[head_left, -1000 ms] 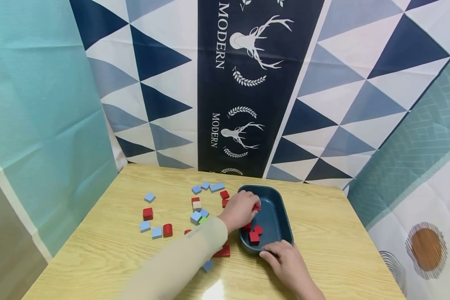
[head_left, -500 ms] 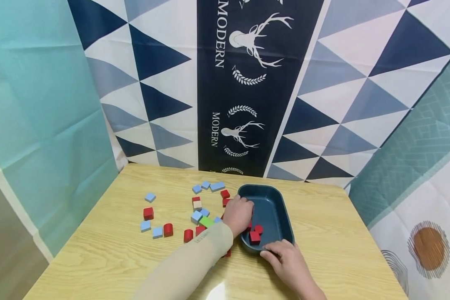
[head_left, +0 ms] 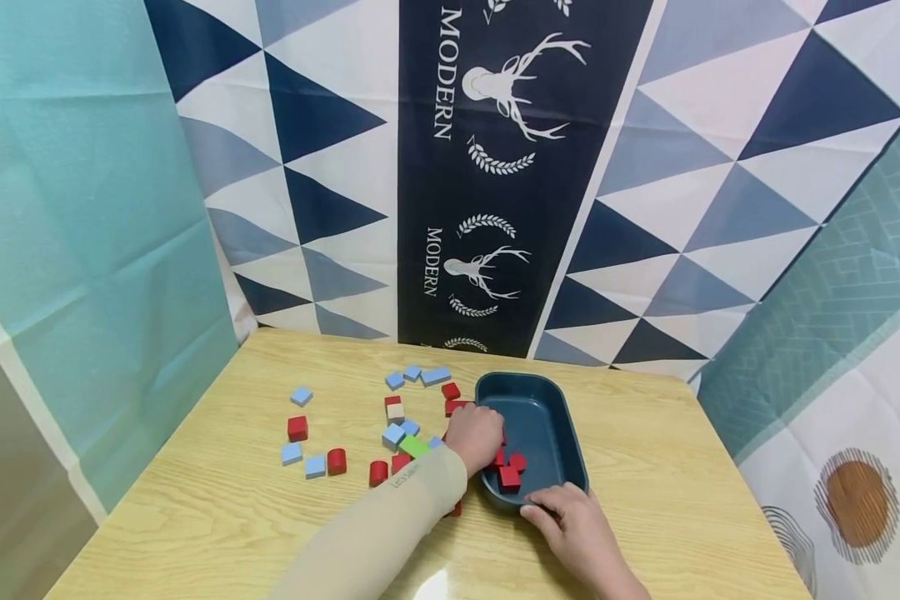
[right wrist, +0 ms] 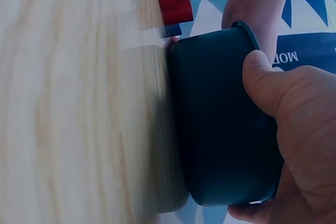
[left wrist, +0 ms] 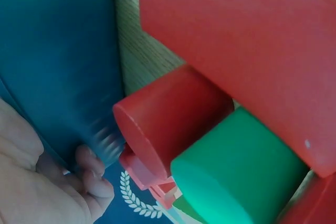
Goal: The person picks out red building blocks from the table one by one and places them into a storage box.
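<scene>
My right hand (head_left: 573, 529) grips the near end of a dark blue tray (head_left: 570, 429); in the right wrist view the thumb lies against its outer wall (right wrist: 220, 114). Red blocks (head_left: 509, 478) lie inside, towards its near left. My left hand (head_left: 476, 435) is over the left rim with fingers loosely bent; I see nothing held in it, though its fingertips are partly hidden. Beside the tray in the left wrist view are a long red block (left wrist: 247, 45), a red cylinder (left wrist: 168, 114) and a green cylinder (left wrist: 236, 171).
Light blue blocks (head_left: 435, 377), red blocks (head_left: 297, 428) and a bright green block (head_left: 414, 447) are scattered over the wooden table (head_left: 675, 467), left of the tray. The left forearm (head_left: 375, 525) covers part of them. A patterned cloth (head_left: 330, 275) hangs behind the table.
A second ago my left hand held a red block over the tray; it has since drawn back to the left and nearer, onto the left rim. My right hand stays on the tray.
</scene>
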A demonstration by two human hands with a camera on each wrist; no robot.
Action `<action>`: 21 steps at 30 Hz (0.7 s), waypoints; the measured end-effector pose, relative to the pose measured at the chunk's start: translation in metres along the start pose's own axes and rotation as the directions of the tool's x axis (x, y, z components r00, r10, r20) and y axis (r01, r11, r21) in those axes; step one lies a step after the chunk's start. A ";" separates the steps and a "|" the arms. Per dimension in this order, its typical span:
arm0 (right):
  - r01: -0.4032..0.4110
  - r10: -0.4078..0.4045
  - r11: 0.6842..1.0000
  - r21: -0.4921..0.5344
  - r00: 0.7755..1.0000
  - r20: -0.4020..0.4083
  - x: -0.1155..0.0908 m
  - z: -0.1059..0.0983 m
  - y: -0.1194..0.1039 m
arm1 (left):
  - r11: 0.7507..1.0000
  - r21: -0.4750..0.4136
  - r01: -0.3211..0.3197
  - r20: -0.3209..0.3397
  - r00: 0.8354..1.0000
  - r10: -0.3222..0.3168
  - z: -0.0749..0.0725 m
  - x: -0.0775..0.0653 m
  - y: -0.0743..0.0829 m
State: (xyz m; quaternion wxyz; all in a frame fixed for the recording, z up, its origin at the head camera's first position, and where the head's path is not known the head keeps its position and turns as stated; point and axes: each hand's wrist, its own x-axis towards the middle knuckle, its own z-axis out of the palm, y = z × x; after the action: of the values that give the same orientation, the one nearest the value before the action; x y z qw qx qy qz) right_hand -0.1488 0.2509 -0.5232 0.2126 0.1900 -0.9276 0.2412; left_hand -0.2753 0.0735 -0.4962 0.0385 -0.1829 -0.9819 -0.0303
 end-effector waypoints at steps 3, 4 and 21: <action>0.001 -0.001 1.000 0.001 1.000 0.001 0.000 0.000 0.000 | 1.000 -0.009 0.001 -0.001 1.000 -0.001 0.001 0.000 0.000; 0.001 -0.001 1.000 0.001 1.000 0.003 0.000 0.000 0.000 | 1.000 -0.011 0.002 -0.002 1.000 -0.002 0.002 0.001 0.000; 0.010 -0.010 1.000 -0.002 1.000 -0.008 0.000 -0.001 -0.001 | 0.998 -0.051 0.030 0.000 1.000 -0.030 -0.002 -0.005 0.002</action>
State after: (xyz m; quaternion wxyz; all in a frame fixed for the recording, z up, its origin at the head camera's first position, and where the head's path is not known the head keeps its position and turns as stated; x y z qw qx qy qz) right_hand -0.1480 0.2503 -0.5224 0.2178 0.1935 -0.9260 0.2401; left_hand -0.2701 0.0736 -0.4947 0.0338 -0.1689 -0.9835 -0.0559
